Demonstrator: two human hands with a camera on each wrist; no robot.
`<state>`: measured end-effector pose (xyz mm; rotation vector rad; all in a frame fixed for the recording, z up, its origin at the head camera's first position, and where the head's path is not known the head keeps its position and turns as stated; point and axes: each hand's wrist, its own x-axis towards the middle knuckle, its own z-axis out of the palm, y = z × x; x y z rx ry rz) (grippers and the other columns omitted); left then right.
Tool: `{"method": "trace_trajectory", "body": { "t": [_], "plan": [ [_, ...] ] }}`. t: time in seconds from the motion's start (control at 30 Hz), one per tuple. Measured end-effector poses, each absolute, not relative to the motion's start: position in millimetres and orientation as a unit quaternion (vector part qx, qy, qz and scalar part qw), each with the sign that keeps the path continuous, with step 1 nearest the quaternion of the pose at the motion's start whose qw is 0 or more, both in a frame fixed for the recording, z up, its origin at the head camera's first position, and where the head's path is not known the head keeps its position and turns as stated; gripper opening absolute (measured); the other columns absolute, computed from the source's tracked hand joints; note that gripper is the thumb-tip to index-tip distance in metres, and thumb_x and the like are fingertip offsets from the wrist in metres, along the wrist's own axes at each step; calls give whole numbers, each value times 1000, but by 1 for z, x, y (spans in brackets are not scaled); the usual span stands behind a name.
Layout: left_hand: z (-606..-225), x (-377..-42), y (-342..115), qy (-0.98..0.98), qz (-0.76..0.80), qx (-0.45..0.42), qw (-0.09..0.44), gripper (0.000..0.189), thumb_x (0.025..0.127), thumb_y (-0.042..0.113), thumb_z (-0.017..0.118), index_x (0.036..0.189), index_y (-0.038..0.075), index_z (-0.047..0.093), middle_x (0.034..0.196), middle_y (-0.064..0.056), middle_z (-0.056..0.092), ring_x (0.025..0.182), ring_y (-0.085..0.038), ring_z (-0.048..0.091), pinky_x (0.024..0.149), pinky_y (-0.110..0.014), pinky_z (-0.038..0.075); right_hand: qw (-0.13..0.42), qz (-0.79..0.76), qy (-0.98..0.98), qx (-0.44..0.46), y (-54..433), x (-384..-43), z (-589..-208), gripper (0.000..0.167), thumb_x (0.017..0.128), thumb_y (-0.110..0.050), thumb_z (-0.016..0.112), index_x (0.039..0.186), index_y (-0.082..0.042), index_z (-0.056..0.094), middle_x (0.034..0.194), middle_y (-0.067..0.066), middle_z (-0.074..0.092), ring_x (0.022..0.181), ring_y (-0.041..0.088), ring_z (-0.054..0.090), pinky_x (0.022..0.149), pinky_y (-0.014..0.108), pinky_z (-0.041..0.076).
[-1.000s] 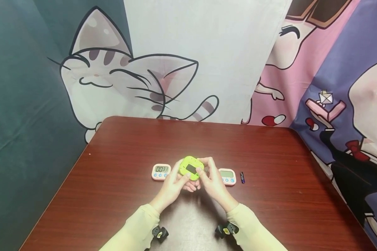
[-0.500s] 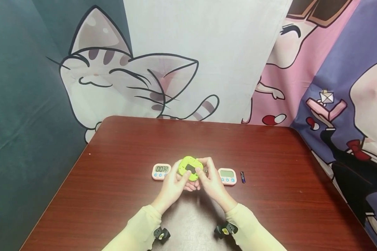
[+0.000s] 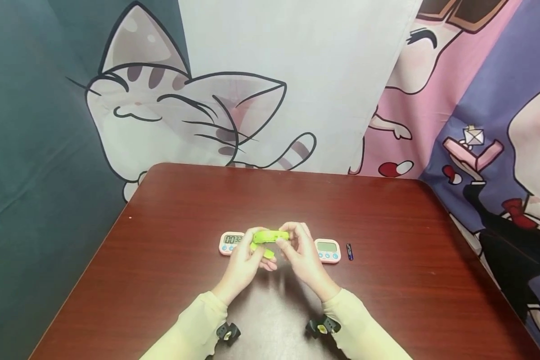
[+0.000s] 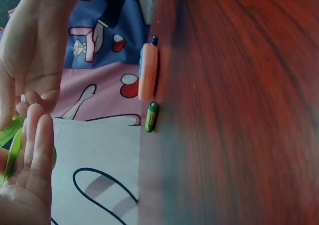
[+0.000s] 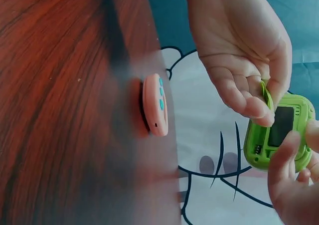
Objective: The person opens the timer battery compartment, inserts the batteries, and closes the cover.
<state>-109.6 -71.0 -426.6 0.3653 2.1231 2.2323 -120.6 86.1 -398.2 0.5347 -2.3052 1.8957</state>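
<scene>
A lime-green digital timer (image 3: 272, 236) is held over the middle of the table, its back facing me in the right wrist view, where an open battery compartment with springs shows. My right hand (image 3: 303, 255) grips the timer's body, thumb on the back. Between the thumb and fingers of my left hand (image 3: 245, 254) is a thin green piece (image 5: 266, 95), which looks like the battery cover. The left fingertips lie close against the timer; whether they also bear it is unclear. No battery shows in the visible part of the compartment.
A pink-rimmed timer (image 3: 228, 242) reading 00:32 lies left of the hands. Another pink timer (image 3: 327, 251) with a blank display lies right, beside a dark blue battery (image 3: 350, 251). A green battery (image 4: 152, 116) shows on the table (image 3: 387, 290) in the left wrist view.
The green timer has tipped from lying face-on in both hands to nearly edge-on. A thin green piece now stands apart below it. The left timer's display went from 00:31 to 00:32.
</scene>
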Motion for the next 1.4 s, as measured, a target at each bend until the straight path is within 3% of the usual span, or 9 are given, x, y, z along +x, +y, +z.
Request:
{"method": "trace_trajectory", "body": {
  "t": [0.1, 0.2, 0.4, 0.6, 0.73, 0.87, 1.07, 1.27, 1.4],
  "plan": [
    [-428, -110, -70, 679, 724, 117, 28, 38, 91, -10, 39, 127, 4, 42, 78, -28, 64, 60, -29, 68, 59, -48, 56, 44, 606, -776, 168, 88, -120, -399, 19, 92, -2, 59, 108, 4, 51, 104, 17, 43, 59, 25, 57, 50, 35, 52],
    [-428, -110, -70, 675, 725, 129, 37, 35, 93, -7, 40, 127, 1, 39, 77, -31, 63, 59, -28, 68, 58, -50, 55, 47, 599, -781, 171, 91, -125, -408, 20, 93, -8, 58, 110, 0, 52, 100, 14, 48, 56, 31, 56, 48, 36, 51],
    [-426, -113, -74, 637, 746, 147, 127, 39, 96, 1, 44, 134, 0, 33, 72, -26, 65, 57, -22, 67, 58, -48, 56, 103, 511, -834, 181, 97, -129, -412, 15, 95, -14, 57, 107, -5, 59, 92, 7, 55, 64, 18, 56, 58, 24, 48],
    [-420, -112, -79, 608, 752, 167, 193, 56, 97, 4, 44, 147, 16, 21, 72, -16, 65, 58, -22, 67, 60, -52, 55, 38, 572, -808, 135, 100, -131, -408, 19, 99, -14, 50, 108, -1, 59, 81, 13, 59, 48, 15, 49, 45, 22, 42],
    [-419, -111, -81, 616, 745, 181, 180, 61, 98, 3, 44, 149, 18, 16, 75, -29, 64, 59, -24, 67, 61, -56, 53, 15, 577, -809, 107, 99, -129, -397, 21, 100, -13, 48, 109, 2, 59, 75, 12, 59, 46, 12, 45, 44, 21, 40],
    [-419, -109, -83, 644, 728, 180, 151, 52, 98, 5, 46, 144, 10, 23, 83, -39, 62, 65, -35, 68, 64, -53, 54, -4, 581, -809, 89, 97, -122, -380, 21, 100, -10, 47, 108, 6, 58, 69, 12, 58, 46, 10, 44, 45, 20, 39],
    [-420, -110, -84, 682, 701, 170, 120, 28, 99, 7, 47, 123, -6, 39, 96, -36, 62, 85, -53, 63, 71, -39, 57, -13, 606, -792, 72, 101, -124, -381, 23, 100, -10, 46, 105, 7, 59, 66, 7, 55, 45, 11, 44, 43, 21, 39],
    [-418, -111, -83, 709, 694, 109, 66, 12, 98, 3, 45, 103, -7, 51, 98, -27, 62, 84, -42, 67, 71, -39, 57, -23, 623, -779, 63, 106, -136, -407, 26, 100, -18, 47, 106, 4, 60, 67, 2, 54, 44, 10, 43, 42, 23, 40],
    [-419, -112, -84, 719, 688, 90, 31, 13, 96, -1, 43, 100, -5, 54, 83, -21, 61, 70, -26, 67, 66, -41, 57, -26, 618, -782, 75, 106, -136, -411, 27, 100, -20, 48, 104, 4, 61, 67, 3, 53, 44, 11, 43, 41, 25, 39]
  ]
}}
